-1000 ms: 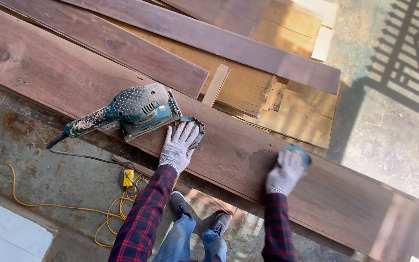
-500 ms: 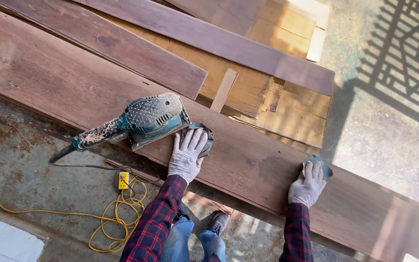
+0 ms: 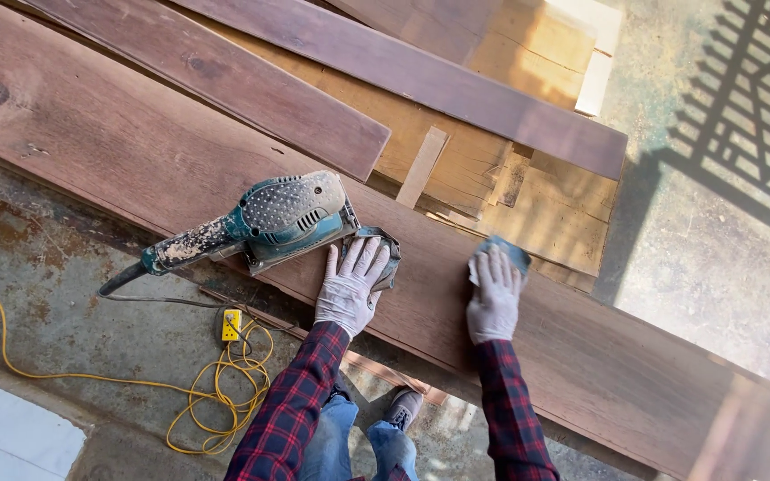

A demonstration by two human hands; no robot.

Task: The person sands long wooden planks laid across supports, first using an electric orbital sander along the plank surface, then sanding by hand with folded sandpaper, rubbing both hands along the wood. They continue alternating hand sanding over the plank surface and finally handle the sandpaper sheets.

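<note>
A long dark brown plank (image 3: 118, 151) runs diagonally across the view. My left hand (image 3: 351, 283), in a pale glove, lies flat with fingers spread on a grey sheet of sandpaper (image 3: 389, 245) on the plank, right beside a teal electric sander (image 3: 269, 223) that rests on the board. My right hand (image 3: 493, 298), also gloved, presses a blue-grey sanding pad (image 3: 503, 248) against the plank near its far edge. Both sleeves are red and dark plaid.
Two more dark planks (image 3: 251, 89) (image 3: 456, 89) lie on pale plywood sheets (image 3: 545, 214) beyond. A yellow cord (image 3: 216, 383) and the sander's black cable (image 3: 162, 298) coil on the concrete floor by my shoes (image 3: 403, 408). A grille's shadow falls at the right.
My right hand slid the pad right along the plank, then back left and toward the far edge. The left hand stayed on the sandpaper beside the sander.
</note>
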